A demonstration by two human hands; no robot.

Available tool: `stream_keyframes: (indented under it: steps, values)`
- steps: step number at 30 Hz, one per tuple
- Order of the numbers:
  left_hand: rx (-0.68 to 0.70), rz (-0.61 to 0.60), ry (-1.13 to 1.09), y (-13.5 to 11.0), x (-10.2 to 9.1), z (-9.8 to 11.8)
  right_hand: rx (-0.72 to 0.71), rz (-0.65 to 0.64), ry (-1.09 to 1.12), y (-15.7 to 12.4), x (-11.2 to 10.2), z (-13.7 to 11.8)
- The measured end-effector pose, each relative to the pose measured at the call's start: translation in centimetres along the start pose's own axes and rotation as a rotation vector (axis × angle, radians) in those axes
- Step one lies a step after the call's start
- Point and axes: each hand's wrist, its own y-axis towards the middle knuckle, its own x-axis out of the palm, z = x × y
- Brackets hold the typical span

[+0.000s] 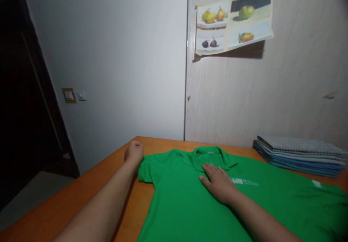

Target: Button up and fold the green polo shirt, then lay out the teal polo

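A green polo shirt [185,202] lies spread front side up on the table, its collar at the far side and white print on the chest. My left hand [134,152] is closed in a fist at the end of the left-hand sleeve, which runs up against it; the fingertips are hidden, but the hand appears to grip the sleeve's edge. Below the collar, my right hand [219,184] rests flat on the shirt front with its fingers stretched out, beside the print. Small creases show near the collar and along the right side.
A stack of folded striped and blue cloths [301,157] sits at the table's back right. The orange-brown table [89,187] meets a wall behind, where a sheet of fruit paintings [233,24] hangs. Wall switches [69,95] and a dark doorway are at the left.
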Motion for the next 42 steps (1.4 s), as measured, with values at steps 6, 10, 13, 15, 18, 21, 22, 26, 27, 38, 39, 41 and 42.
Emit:
stream_keyframes:
  steps: [6, 10, 13, 15, 18, 21, 22, 26, 27, 38, 39, 41, 42]
  values:
    - [0.328, -0.173, 0.252, -1.7, 5.2, 5.9, 0.006, -0.003, 0.010, -0.2, -0.2, -0.2]
    - [0.517, -0.362, 0.314, -3.8, 9.2, 7.9, 0.008, -0.023, 0.011, -0.2, -0.5, -0.4]
    - [0.546, -0.439, 0.384, -4.4, 10.7, 7.6, 0.012, -0.028, 0.017, -0.3, -0.7, -0.5]
    - [0.499, -0.432, 0.449, -4.1, 11.1, 7.0, 0.012, -0.029, 0.025, -0.4, -0.9, -0.6]
    - [0.406, -0.374, 0.537, -3.2, 11.0, 6.5, 0.012, -0.020, 0.042, -0.5, -1.0, -0.7]
    - [0.423, -0.323, 0.567, -2.9, 11.0, 7.0, 0.016, 0.015, 0.064, -0.6, -1.1, -0.8]
    - [0.451, -0.315, 0.564, -2.9, 11.1, 7.3, 0.021, 0.035, 0.072, -0.5, -1.2, -0.8]
    - [0.542, -0.336, 0.531, -3.3, 11.8, 8.7, 0.069, 0.137, 0.099, -0.2, -1.4, -0.4]
    - [0.556, -0.349, 0.522, -3.3, 12.0, 9.0, 0.086, 0.161, 0.108, -0.1, -1.4, -0.2]
    - [0.560, -0.343, 0.506, -3.2, 14.3, 10.2, 0.080, 0.432, 0.224, 0.0, -1.4, 0.3]
    - [0.550, -0.327, 0.502, -3.2, 14.4, 10.2, 0.077, 0.444, 0.224, 0.0, -1.4, 0.2]
    - [0.525, -0.290, 0.491, -3.0, 14.7, 10.3, 0.076, 0.438, 0.224, -0.1, -1.3, 0.1]
    - [0.513, -0.276, 0.485, -3.0, 14.9, 10.3, 0.074, 0.419, 0.223, -0.1, -1.3, 0.0]
